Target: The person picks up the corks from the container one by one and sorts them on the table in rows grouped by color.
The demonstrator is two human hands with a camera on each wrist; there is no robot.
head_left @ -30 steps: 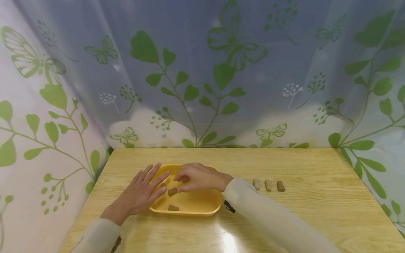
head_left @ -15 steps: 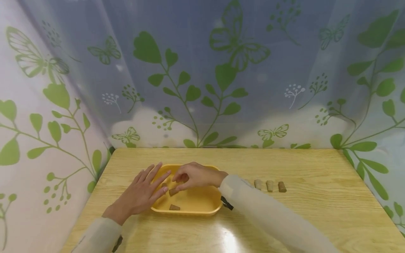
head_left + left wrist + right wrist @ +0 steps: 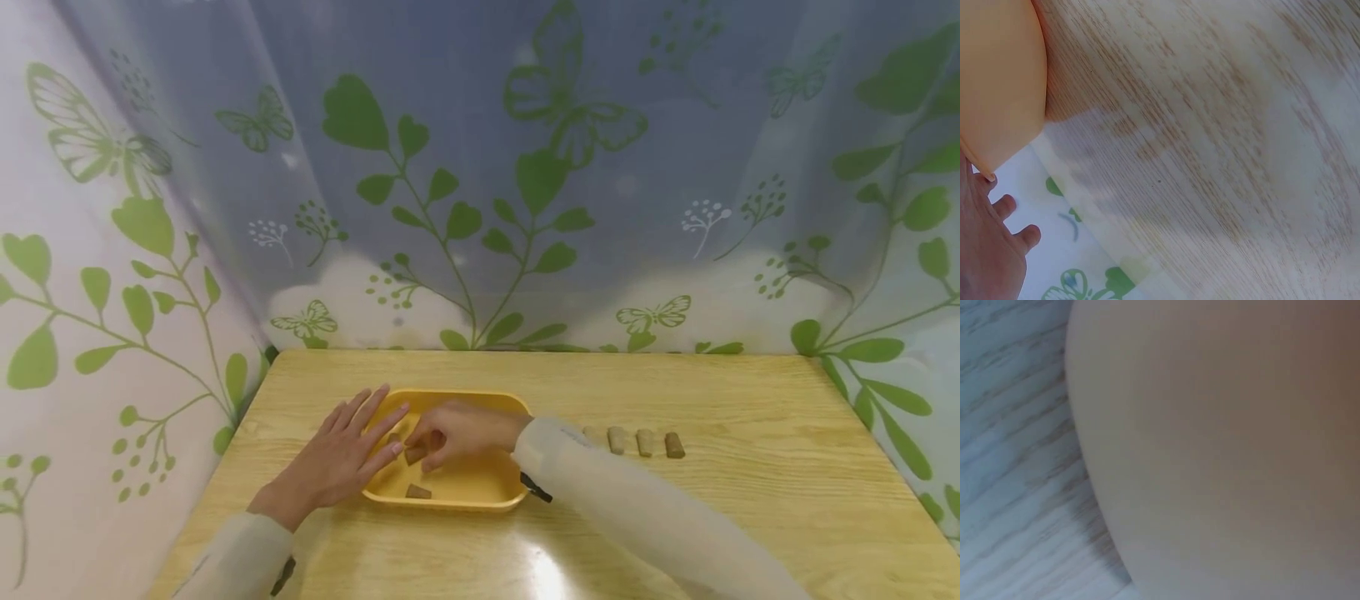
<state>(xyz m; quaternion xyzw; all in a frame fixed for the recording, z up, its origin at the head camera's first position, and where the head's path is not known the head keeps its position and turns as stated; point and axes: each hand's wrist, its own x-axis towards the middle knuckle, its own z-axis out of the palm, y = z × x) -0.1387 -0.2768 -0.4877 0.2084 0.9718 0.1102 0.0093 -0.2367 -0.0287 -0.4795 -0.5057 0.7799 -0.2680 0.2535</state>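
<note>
In the head view a yellow oval tray (image 3: 450, 504) stands on the table. My left hand (image 3: 337, 458) lies with straight, spread fingers across the tray's left rim. My right hand (image 3: 461, 437) reaches into the tray, thumb and index finger curled on either side of a brown tapered cork (image 3: 415, 454). Another cork (image 3: 418, 492) lies by the tray's near wall, and a third cork (image 3: 394, 437) is partly hidden by the left fingers. The left wrist view shows the tray's outer wall (image 3: 1004, 75) with fingertips at its edge; the tray wall (image 3: 1210, 456) fills the right wrist view.
Right of the tray, several corks stand in a row on the wooden table (image 3: 712, 517): a dark brown cork (image 3: 675, 445) at the right end, a paler cork (image 3: 644, 442) beside it. The right sleeve (image 3: 637, 492) passes in front of the row. A patterned curtain (image 3: 480, 250) hangs behind.
My right hand has moved slightly down and left, its index finger and thumb coming to either side of the cork. My left hand stays on the rim. The head view has shifted a little.
</note>
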